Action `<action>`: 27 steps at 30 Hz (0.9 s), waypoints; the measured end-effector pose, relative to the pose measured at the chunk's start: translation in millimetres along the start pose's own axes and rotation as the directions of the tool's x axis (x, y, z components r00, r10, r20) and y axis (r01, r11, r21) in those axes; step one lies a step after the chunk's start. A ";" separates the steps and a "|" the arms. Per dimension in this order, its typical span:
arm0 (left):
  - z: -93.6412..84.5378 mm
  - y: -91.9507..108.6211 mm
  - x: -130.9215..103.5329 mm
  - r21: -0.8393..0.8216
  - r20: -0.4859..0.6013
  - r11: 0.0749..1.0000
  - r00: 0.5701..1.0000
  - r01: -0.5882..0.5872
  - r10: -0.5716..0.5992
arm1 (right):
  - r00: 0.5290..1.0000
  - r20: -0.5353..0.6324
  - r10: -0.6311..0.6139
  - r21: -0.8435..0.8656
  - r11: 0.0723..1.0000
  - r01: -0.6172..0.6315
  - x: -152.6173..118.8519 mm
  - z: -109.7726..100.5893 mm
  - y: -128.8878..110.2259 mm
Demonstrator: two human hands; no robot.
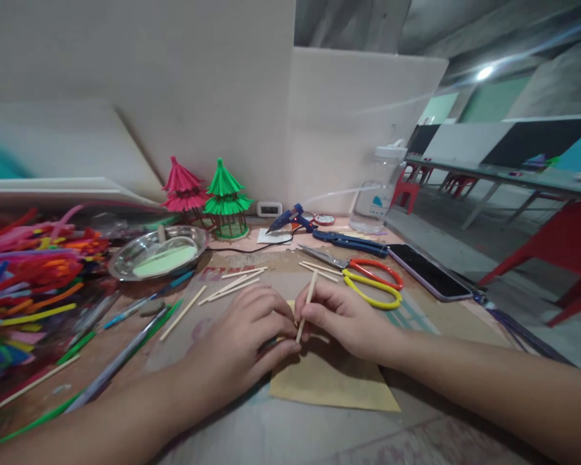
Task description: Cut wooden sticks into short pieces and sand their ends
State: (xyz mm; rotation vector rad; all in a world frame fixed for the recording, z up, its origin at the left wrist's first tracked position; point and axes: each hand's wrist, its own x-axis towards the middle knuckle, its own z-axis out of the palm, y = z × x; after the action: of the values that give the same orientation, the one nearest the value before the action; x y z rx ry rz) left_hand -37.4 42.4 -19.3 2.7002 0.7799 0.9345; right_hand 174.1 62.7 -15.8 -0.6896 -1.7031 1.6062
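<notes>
My right hand [341,316] pinches a thin wooden stick [310,290] between thumb and fingers, its upper end tilted slightly right. At the stick's lower end, the thumb and fingertips of my left hand [256,329] close in on it. Both hands are over a yellowish sheet [336,387], which looks like sandpaper or coarse paper. More thin wooden sticks [237,284] lie just beyond my left hand, and a few others [322,270] lie behind my right hand. Scissors [363,274] with red and yellow handles rest close to my right hand.
Left are colourful pipe cleaners [33,271] and a metal dish [121,265]. Pink [183,184] and green [226,194] pagoda-like models stand at the back, near a blue glue gun [290,218]. Right are a blue-handled tool [351,242], phone [428,271] and clear bottle [372,197].
</notes>
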 end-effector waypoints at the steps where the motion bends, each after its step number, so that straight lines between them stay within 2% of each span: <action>1: 0.4 -0.2 -0.4 0.002 -0.001 1.000 1.000 -0.001 0.001 | 1.000 0.004 -0.006 -0.009 1.000 0.006 0.0 0.4 -0.1; 6: 1.9 -0.5 -1.3 0.033 -0.006 0.999 1.000 -0.006 0.006 | 0.999 0.019 -0.033 -0.098 0.995 0.035 -1.8 -0.1 0.4; 12: 3.3 -2.3 -1.7 0.067 -0.016 0.998 1.000 -0.016 0.017 | 0.990 0.068 -0.126 -0.270 0.953 0.139 -4.5 -2.4 0.4; 16: 3.5 -1.6 -1.9 0.061 -0.020 0.998 1.000 -0.016 0.017 | 0.987 0.073 -0.146 -0.299 0.940 0.161 -5.2 0.6 -1.0; 18: 2.4 1.1 -1.5 0.035 -0.018 0.999 1.000 -0.004 0.004 | 0.990 0.008 -0.143 -0.296 0.945 0.139 -3.9 2.4 0.6; 20: 0.7 4.5 -0.2 -0.014 -0.014 1.000 1.000 0.027 -0.028 | 0.977 -0.108 -0.184 -0.273 0.951 0.148 -1.4 2.0 3.8; 22: -1.0 7.4 1.9 -0.065 -0.013 0.995 0.997 0.078 -0.079 | 0.925 -0.243 -0.291 -0.297 0.930 0.215 1.3 -2.0 7.1; 23: -1.8 8.5 3.1 -0.082 -0.013 0.991 0.994 0.104 -0.105 | 0.881 -0.283 -0.379 -0.370 0.891 0.264 2.4 -5.5 8.2; 24: -2.5 9.2 4.2 -0.094 -0.015 0.988 0.992 0.125 -0.127 | 0.832 -0.266 -0.486 -0.494 0.810 0.315 3.1 -9.7 8.7; 25: -3.3 9.8 5.2 -0.103 -0.014 0.984 0.989 0.144 -0.146 | 0.785 -0.181 -0.592 -0.645 0.675 0.360 3.4 -14.3 8.8; 26: -4.0 10.1 6.0 -0.109 -0.012 0.982 0.987 0.157 -0.159 | 0.745 -0.038 -0.666 -0.776 0.490 0.398 3.4 -18.9 8.3; 27: -4.8 10.5 6.4 -0.114 -0.009 0.980 0.986 0.163 -0.165 | 0.717 0.130 -0.685 -0.855 0.289 0.431 3.1 -23.1 7.5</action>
State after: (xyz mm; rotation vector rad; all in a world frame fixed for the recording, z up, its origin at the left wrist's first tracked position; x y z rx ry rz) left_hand -31.8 37.0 -8.8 2.4911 0.9094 0.9366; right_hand 189.6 80.3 -22.9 -0.5595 -2.1389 0.0455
